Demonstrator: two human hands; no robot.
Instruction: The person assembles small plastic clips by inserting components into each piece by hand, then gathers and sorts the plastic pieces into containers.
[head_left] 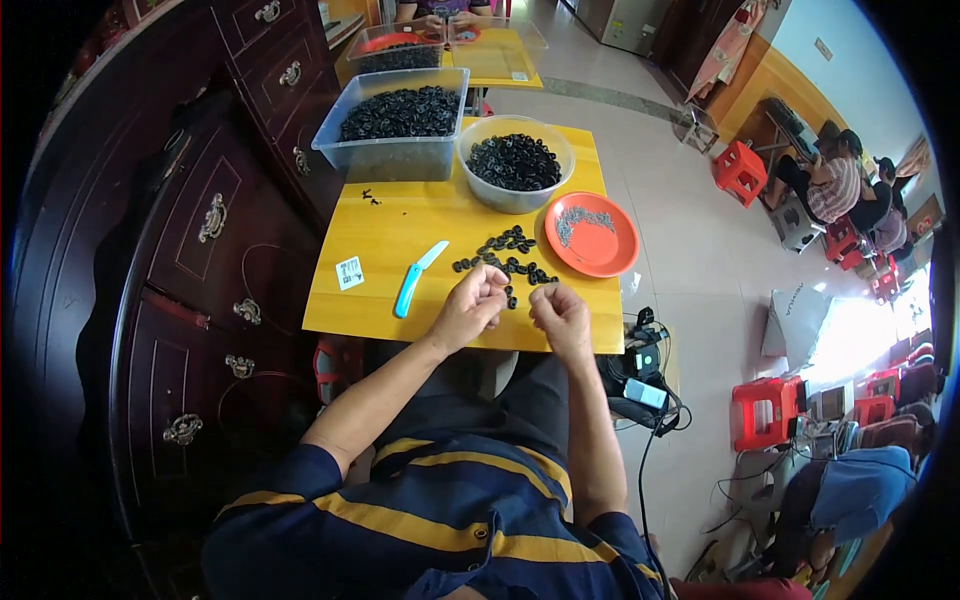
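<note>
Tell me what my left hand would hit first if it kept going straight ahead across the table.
Probably the loose pile of small black rings just beyond the left hand, though depth is unclear.

Yellow table [380, 300] bears black rings [505, 255], blue knife [415, 280], orange plate [592, 234], bowl [514, 163]

On the desk [385, 230], a tub [395, 125] sits at the far left corner, with a bowl [515, 163] to its right. A plate [592, 234] lies at the right edge. Loose rings [505, 255] lie mid-desk, a knife [418, 277] to their left, and a card [349, 272] left of the knife.
</note>
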